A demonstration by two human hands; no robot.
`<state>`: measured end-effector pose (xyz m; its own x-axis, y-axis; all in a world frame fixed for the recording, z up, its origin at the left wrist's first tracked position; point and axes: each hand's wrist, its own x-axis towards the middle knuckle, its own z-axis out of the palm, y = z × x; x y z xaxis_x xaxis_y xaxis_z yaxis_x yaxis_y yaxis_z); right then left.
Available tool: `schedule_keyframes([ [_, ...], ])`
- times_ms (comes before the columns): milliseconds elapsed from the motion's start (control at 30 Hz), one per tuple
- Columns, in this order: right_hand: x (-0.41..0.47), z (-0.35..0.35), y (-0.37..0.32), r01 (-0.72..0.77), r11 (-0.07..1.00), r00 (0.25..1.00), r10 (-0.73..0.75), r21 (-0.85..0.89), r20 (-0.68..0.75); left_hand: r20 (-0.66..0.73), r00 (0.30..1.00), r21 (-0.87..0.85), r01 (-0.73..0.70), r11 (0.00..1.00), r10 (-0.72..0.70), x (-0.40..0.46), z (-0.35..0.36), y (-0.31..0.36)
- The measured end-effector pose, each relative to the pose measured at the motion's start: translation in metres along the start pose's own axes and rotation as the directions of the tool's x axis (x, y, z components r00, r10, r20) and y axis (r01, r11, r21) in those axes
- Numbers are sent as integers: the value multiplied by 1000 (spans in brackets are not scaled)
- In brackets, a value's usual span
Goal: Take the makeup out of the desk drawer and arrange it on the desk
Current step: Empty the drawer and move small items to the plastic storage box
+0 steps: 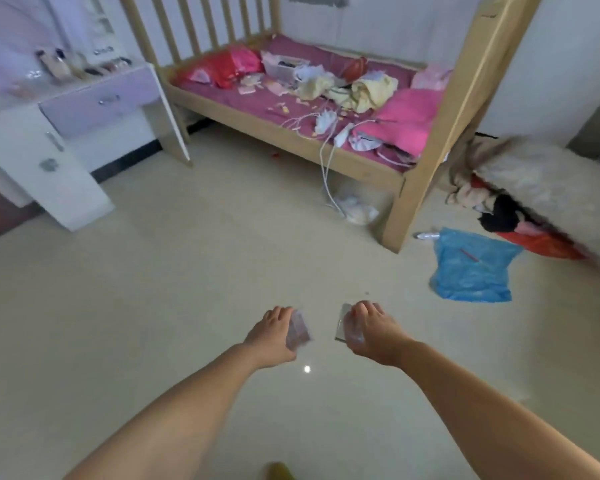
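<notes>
Both outstretched hands are gripping small items, left hand (272, 336) clutching a clear packet (298, 334), right hand (371, 336) a flat clear case (343, 325), with the desk (94, 98) well apart.

Readable text: none that I can make out anywhere.
Clear packs in my hands: too blurred for me to read any print.
Bottles on the counter (84, 85): labels too small and soft for me to read.

A cluttered wooden bed (291, 140) stands near a blue bag (471, 268).
</notes>
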<state>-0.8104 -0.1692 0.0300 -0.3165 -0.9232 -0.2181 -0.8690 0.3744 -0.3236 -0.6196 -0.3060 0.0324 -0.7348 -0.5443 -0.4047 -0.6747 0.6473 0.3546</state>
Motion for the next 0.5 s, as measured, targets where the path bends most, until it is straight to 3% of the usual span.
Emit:
schedule_keyframes([
  [200, 121, 4, -120, 250, 966, 966, -245, -59, 82, -114, 976, -69, 181, 981, -188, -7, -65, -141],
  [500, 333, -6, -252, 491, 865, 863, -466, -107, 195, -251, 906, -126, 318, 940, -341, 58, -163, -305],
])
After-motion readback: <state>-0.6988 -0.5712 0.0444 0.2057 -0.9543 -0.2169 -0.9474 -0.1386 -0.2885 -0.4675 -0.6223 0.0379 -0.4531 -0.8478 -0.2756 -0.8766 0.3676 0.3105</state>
